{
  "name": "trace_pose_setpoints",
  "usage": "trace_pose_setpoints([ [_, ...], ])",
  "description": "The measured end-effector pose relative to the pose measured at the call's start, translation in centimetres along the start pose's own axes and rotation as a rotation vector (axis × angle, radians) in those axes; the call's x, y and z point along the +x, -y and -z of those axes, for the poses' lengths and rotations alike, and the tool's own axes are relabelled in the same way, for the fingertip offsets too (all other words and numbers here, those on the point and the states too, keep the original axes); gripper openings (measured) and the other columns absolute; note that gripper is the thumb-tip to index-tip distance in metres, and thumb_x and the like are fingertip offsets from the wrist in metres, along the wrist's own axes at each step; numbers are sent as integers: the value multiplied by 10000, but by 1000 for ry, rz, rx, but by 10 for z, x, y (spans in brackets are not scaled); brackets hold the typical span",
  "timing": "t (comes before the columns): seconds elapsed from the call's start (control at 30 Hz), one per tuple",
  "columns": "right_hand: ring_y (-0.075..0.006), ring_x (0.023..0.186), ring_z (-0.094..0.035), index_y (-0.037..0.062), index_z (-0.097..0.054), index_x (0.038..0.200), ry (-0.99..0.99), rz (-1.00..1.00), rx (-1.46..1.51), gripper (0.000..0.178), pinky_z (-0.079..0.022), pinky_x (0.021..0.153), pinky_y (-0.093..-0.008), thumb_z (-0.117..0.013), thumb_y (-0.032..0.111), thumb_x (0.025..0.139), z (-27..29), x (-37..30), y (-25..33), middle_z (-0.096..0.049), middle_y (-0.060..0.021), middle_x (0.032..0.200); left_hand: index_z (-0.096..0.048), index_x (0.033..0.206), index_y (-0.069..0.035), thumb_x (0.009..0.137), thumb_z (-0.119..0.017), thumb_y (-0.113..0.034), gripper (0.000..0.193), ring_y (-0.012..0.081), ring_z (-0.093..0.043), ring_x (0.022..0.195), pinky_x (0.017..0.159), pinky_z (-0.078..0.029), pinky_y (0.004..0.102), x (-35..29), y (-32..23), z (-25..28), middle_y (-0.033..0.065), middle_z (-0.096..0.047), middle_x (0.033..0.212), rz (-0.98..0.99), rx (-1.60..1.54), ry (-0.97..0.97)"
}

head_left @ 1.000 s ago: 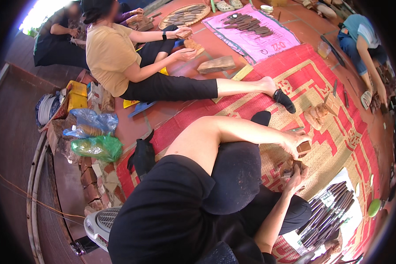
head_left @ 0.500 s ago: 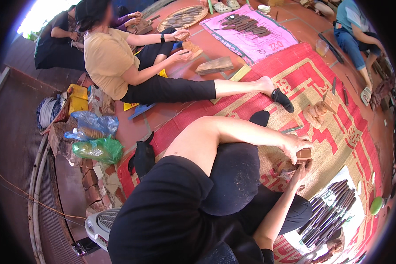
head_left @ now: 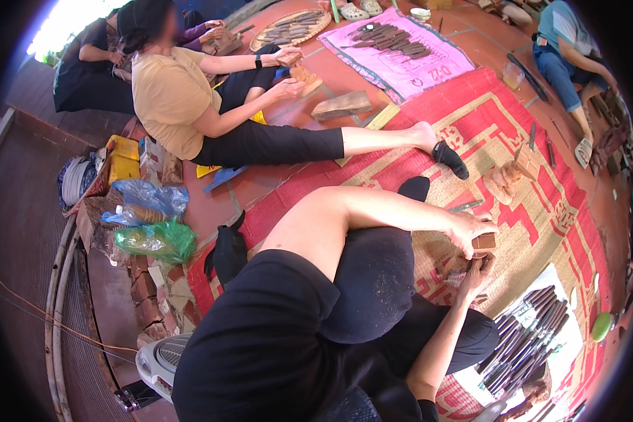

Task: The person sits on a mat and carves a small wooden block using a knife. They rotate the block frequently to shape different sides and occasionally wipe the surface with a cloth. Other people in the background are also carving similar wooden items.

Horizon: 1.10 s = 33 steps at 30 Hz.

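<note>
Left hand point(head_left: 471, 231) gripping a small brown wooden block point(head_left: 483, 243) from above, fingers curled over its top edge. Right hand point(head_left: 477, 273) sits just under the block, palm up, fingers half curled toward it; cannot tell if that grip is closed on anything or only touching the underside. Block is held in the air above the red-and-tan woven mat point(head_left: 541, 176), near the mat's middle, just past the person's raised knee point(head_left: 380, 281) in dark trousers.

Around it:
- Row of dark-handled carving tools point(head_left: 527, 337) on a white sheet point(head_left: 570, 330) at the mat's near right corner, near the right hand but apart from it.
- Pile of pale carved wooden pieces point(head_left: 506, 179) further out on the mat, well apart from both hands.
- Green round thing point(head_left: 600, 325) at the right edge of the sheet.
- Co-worker in a tan shirt point(head_left: 169, 91) sits on the tiled floor off the mat's far left edge, one leg stretched onto the mat, own hands on a wooden piece point(head_left: 304, 76).
- Pink cloth point(head_left: 408, 60) with dark pieces beyond the mat's far edge.
- Green plastic bag point(head_left: 158, 240) and blue bag point(head_left: 151, 197) on the floor left of the mat.
- White fan point(head_left: 158, 362) at the lower left.
</note>
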State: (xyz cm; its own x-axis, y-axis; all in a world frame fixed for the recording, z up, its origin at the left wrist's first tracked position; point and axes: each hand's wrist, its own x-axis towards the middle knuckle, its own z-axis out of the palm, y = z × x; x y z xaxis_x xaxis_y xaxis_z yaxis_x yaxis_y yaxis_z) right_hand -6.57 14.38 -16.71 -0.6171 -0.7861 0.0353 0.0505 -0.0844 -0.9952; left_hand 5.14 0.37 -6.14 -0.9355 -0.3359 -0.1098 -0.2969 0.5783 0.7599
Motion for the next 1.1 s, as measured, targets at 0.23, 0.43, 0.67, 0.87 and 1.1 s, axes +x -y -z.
trace_pose_setpoints([
  [0.23, -84, 750, -510, 18, -553, 1089, -21, 22, -234, 186, -418, 657, -236, -549, 77, 913, -12, -16, 29, -588, -31, 875, -345, 1381, -121, 535, -826, -247, 982, 346, -493, 1174, 959, -445, 427, 1, 6, -2, 132, -381, 1342, 0, -11, -15],
  [0.43, -61, 619, -441, 36, -555, 1106, 35, -90, -206, 239, -363, 547, -221, -569, 55, 868, 0, -32, 18, -539, 1, 791, -359, 1366, -109, 523, -837, -265, 981, 336, -499, 1155, 960, -444, 415, 1, 8, -10, 133, -405, 1293, 8, -51, -51],
  [0.67, -75, 630, -466, 31, -549, 927, -13, -206, -65, 112, -373, 559, -221, -557, 13, 817, -10, -34, 39, -571, -28, 798, -365, 1356, -106, 542, -837, -268, 955, 319, -493, 1148, 951, -448, 406, 2, 18, -5, 139, -409, 1269, 20, -66, -83],
  [0.87, -153, 856, -561, -1, -548, 1089, -90, -8, -89, 214, -474, 750, -321, -563, 126, 918, -2, -2, 31, -586, -76, 1028, -351, 1364, -116, 550, -833, -264, 957, 342, -496, 1158, 952, -450, 417, 1, 13, -5, 129, -405, 1287, -7, -32, -24],
  [1.1, -133, 904, -595, -10, -539, 1158, 45, -112, 147, 248, -491, 758, -273, -532, 151, 970, 7, 17, -2, -621, -81, 1036, -331, 1395, -131, 557, -826, -240, 980, 362, -500, 1163, 960, -452, 444, 3, -3, -2, 123, -365, 1350, -32, 42, 58],
])
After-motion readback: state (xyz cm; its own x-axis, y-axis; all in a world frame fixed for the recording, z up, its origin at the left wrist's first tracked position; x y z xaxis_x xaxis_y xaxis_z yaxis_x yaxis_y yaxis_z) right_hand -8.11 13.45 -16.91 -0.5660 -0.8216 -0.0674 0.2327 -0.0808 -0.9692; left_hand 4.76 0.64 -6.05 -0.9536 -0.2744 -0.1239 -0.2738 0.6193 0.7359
